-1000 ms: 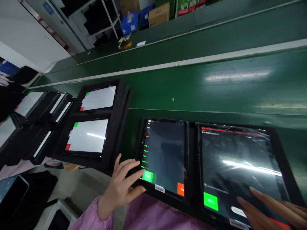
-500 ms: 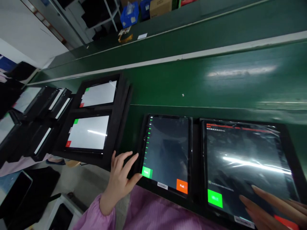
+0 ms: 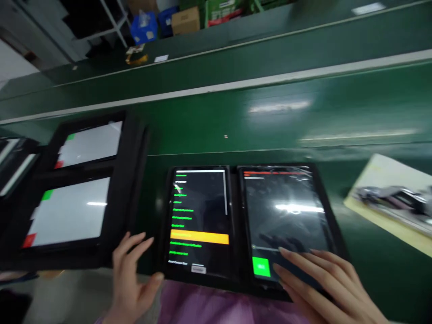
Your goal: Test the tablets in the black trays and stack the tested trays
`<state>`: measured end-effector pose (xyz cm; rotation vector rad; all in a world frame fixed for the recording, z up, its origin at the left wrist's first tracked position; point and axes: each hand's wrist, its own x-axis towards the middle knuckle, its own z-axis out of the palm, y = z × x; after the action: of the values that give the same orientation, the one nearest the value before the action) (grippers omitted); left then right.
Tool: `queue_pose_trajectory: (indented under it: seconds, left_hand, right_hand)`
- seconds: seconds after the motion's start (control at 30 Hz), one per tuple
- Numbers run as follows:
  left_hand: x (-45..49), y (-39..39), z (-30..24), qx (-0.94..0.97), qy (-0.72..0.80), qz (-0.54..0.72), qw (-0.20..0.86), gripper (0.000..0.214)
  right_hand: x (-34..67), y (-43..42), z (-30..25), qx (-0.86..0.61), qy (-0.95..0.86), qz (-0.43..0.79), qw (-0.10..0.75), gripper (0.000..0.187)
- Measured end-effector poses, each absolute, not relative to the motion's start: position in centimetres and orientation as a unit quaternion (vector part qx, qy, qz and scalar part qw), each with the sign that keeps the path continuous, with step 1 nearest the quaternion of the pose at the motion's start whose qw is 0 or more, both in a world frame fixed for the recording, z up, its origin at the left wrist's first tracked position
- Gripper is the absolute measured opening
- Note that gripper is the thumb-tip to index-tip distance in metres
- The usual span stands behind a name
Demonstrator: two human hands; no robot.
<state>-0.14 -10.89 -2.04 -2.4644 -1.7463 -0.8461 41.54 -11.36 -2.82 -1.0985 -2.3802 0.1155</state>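
Observation:
Two tablets lie side by side in a black tray (image 3: 235, 270) at the front of the green bench. The left tablet (image 3: 199, 202) shows a list of green lines with one orange bar. On the right tablet (image 3: 283, 193) there is red text at the top and a green button at the bottom left. My left hand (image 3: 131, 270) is open beside the left tablet, its thumb by the lower left corner. My right hand (image 3: 327, 283) is open, fingers spread over the lower part of the right tablet, covering its lower right corner. Whether those fingertips touch the glass I cannot tell.
To the left, a black tray (image 3: 118, 180) holds two tablets with white screens. Further left stand more black trays. A yellow paper (image 3: 367, 198) with shiny bundled items lies at right. Blue bins (image 3: 144, 29) and a cardboard box (image 3: 185, 20) stand beyond the bench.
The view has swung right, bringing the yellow paper in. The left tablet's screen has gone from green and orange buttons to a list. Both hands remain open near the tablets.

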Motion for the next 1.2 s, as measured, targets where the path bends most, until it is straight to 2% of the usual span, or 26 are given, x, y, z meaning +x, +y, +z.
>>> queue_pose_trajectory:
  seconds: [0.17, 0.33, 0.4, 0.5, 0.6, 0.7, 0.83, 0.93, 1.0, 1.07, 1.2]
  left_hand:
    - [-1.1, -8.4, -3.6, -0.691, -0.614, -0.377, -0.048, 0.051]
    - [0.9, -0.8, -3.5, -0.645, -0.619, -0.428, -0.134, 0.047]
    - [2.2, 3.0, -3.4, -0.620, -0.625, -0.438, -0.182, 0.051]
    - [3.6, 8.1, -4.0, -0.584, -0.620, -0.469, -0.234, 0.061]
    - [3.9, 11.0, -5.3, -0.559, -0.607, -0.497, -0.267, 0.066]
    - [3.7, 11.7, -6.5, -0.527, -0.592, -0.527, -0.307, 0.068]
    - [3.7, 10.8, -7.3, -0.486, -0.569, -0.560, -0.355, 0.077]
    - [3.9, 10.1, -7.7, -0.471, -0.558, -0.565, -0.385, 0.079]
    - [4.0, 9.9, -7.8, -0.471, -0.556, -0.560, -0.394, 0.074]
    - [4.1, 9.8, -7.7, -0.477, -0.556, -0.552, -0.397, 0.069]
    - [4.1, 9.6, -7.4, -0.487, -0.563, -0.540, -0.394, 0.068]
  right_hand:
    - [41.2, -10.9, -1.2, -0.421, -0.873, 0.040, 0.244, 0.025]
    - [40.5, -10.0, -0.4, -0.423, -0.873, 0.013, 0.244, 0.023]
    - [39.9, -9.5, 0.1, -0.405, -0.885, 0.010, 0.230, 0.023]
    - [39.5, -8.5, 0.8, -0.383, -0.898, 0.007, 0.216, 0.037]
    - [40.3, -5.7, 1.0, -0.371, -0.899, -0.028, 0.233, 0.030]
    - [40.7, -0.9, 0.0, -0.427, -0.873, -0.067, 0.227, 0.032]
    - [40.0, 4.4, -1.5, -0.515, -0.838, -0.073, 0.164, 0.041]
    - [39.7, 4.7, -1.0, -0.491, -0.856, -0.040, 0.155, 0.032]
    - [40.0, 3.8, -0.1, -0.471, -0.867, 0.018, 0.159, 0.035]
    - [40.4, 3.3, 0.6, -0.491, -0.855, 0.059, 0.157, 0.036]
    - [40.3, 3.9, 0.9, -0.560, -0.821, 0.053, 0.101, 0.032]
